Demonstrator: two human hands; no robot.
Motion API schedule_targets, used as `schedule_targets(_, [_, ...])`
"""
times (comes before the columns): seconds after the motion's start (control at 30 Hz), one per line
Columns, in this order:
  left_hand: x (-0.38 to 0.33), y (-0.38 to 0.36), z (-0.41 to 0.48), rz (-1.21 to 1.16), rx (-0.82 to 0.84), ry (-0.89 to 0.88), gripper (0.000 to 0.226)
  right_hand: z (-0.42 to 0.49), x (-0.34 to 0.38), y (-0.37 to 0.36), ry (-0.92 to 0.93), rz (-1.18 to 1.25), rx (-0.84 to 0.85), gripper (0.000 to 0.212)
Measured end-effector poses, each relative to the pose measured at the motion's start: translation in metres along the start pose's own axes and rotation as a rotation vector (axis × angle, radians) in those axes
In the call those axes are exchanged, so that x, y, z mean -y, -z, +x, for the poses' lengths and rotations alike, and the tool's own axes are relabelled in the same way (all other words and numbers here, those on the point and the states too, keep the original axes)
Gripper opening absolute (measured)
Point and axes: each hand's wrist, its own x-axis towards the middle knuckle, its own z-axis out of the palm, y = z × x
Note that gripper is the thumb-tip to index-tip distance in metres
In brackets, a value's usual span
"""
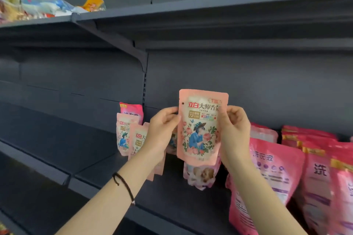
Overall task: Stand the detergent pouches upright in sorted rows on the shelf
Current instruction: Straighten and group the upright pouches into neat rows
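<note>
The pale pink detergent pouch (pixel 200 128) with a flower print and a blue-clad figure is held upright, its face to the camera, in front of the dark back panel and clear of the shelf (pixel 107 173) deck; the left hand (pixel 162 131) pinches its edge at nine o'clock, fingers curled behind and thumb at the front; the right hand (pixel 235 131) grips the edge at three o'clock in the same way, thumb lying on the printed face. At six o'clock of this pouch a second pale pouch (pixel 200 175) shows from under its bottom edge; whether it stands on the deck or hangs from a hand cannot be told. At nine o'clock, beyond the left hand, two matching small pouches (pixel 124 133) stand upright close together, partly hidden by the wrist; a darker pink pouch (pixel 131 110) rises just behind them against the panel. At three to four o'clock, larger pink pouches (pixel 275 168) stand packed side by side along the same shelf, reaching to the frame's edge. A dark cord bracelet (pixel 124 185) circles the left wrist at seven o'clock. At eleven o'clock, far up, mixed bright packets (pixel 38 7) lie heaped on the upper shelf (pixel 191 11).
</note>
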Motion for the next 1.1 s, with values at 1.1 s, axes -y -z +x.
schedule_targets(1.1, [0.112, 0.168, 0.046, 0.056, 0.032, 0.048, 0.023, -0.083, -0.097, -0.1, -0.021, -0.771, 0.38, 0.021])
